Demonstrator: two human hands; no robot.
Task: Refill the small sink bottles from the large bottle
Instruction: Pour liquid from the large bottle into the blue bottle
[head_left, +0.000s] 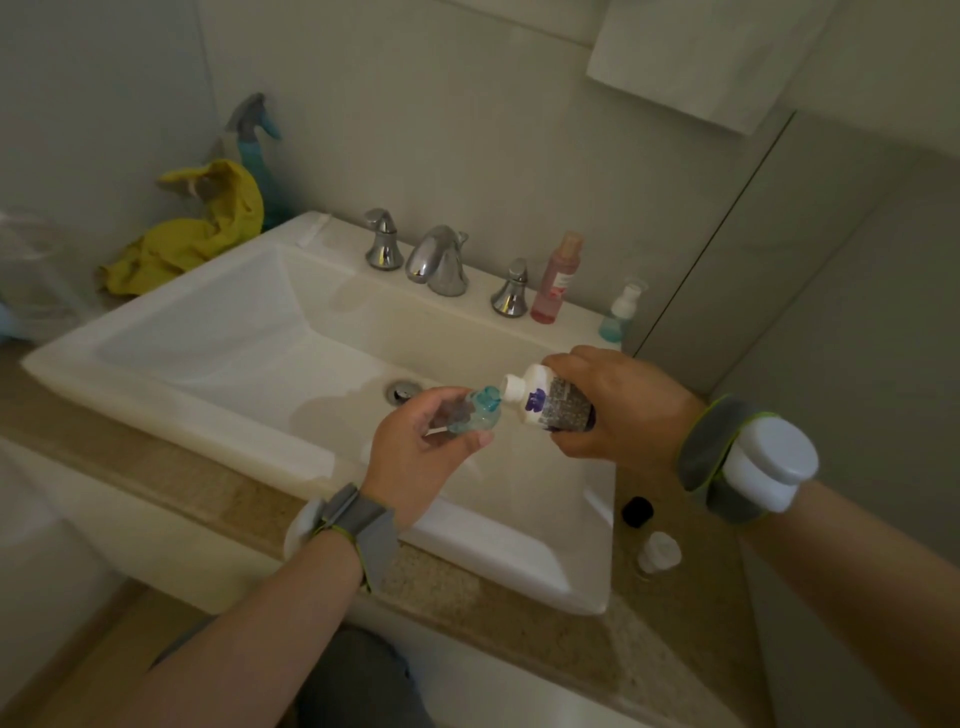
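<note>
First, left hand (415, 452): fingers and thumb are curled round the small teal bottle (475, 415), holding it tilted over the near right part of the basin, mouth up and to the right.
Right hand (618, 405): wrapped round the body of the large white bottle (545, 397), which is tipped down to the left.
Meeting point: the white bottle's nozzle sits at the teal bottle's mouth; whether they touch, or whether liquid runs, cannot be told.
Wrists: a grey band (358, 522) on each, the right one carrying a white round unit (769, 462).
Sink (156, 400): white and rectangular, with the drain (402, 391) just left of the left hand.
Back ledge: a chrome faucet (439, 260) between two handles (383, 241); right of them a pink bottle (556, 278), then a teal pump bottle (621, 312), both upright.
Countertop (519, 597): a black cap (637, 512) and a white cap (658, 552) lie near each other, right of the sink.
Far left: a yellow cloth (197, 228) heaped beside the sink, with a spray bottle (257, 130) standing behind it.
</note>
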